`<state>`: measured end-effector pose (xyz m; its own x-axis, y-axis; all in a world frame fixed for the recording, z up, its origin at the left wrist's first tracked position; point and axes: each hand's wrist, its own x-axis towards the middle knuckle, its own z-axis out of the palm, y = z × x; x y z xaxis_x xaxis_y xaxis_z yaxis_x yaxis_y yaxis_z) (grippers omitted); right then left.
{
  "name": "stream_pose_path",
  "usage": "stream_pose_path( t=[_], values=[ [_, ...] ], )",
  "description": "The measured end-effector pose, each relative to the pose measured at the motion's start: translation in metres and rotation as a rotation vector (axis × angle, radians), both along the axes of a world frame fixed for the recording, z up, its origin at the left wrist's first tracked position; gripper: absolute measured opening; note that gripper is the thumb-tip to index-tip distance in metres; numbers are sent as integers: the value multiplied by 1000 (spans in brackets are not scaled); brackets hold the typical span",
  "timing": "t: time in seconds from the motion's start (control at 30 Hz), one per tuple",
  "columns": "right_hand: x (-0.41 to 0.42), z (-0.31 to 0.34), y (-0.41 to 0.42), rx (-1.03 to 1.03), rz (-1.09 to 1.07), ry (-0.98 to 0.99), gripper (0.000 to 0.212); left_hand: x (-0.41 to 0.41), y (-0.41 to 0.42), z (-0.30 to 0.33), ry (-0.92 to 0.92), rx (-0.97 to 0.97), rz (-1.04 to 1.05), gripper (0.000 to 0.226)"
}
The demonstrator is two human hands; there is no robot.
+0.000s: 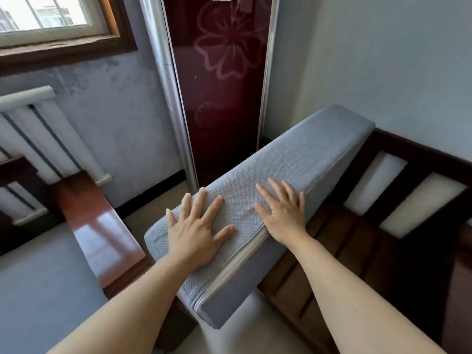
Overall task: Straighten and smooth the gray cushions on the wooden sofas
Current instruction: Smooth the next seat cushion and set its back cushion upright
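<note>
Both hands, left and right, press flat, fingers spread, on the cushion (tilted toward one o'clock); smoothing underway, sofa seat bare.

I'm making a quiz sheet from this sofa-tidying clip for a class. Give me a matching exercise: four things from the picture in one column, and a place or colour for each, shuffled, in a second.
Things:
1. gray cushion
2. tall cabinet
3. radiator
4. window

Places or colours:
A. white, against the wall on the left
B. under both flat hands, the left hand and the right hand
C. top left corner, in a wooden frame
D. dark red with a flower pattern

Pairs: 1-B, 2-D, 3-A, 4-C
</note>
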<state>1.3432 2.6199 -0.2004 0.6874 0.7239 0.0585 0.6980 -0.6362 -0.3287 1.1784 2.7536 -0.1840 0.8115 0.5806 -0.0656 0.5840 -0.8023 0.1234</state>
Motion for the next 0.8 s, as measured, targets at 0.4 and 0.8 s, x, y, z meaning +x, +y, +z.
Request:
stream_pose_path(
  t=[0.4,0.8],
  values=[
    [-28,14,17,-59,-213,119,53,1,23,1,11,84,-103,89],
    [-191,-7,73,184,-692,41,60,-44,84,-2,-159,-189,-419,55]
  ],
)
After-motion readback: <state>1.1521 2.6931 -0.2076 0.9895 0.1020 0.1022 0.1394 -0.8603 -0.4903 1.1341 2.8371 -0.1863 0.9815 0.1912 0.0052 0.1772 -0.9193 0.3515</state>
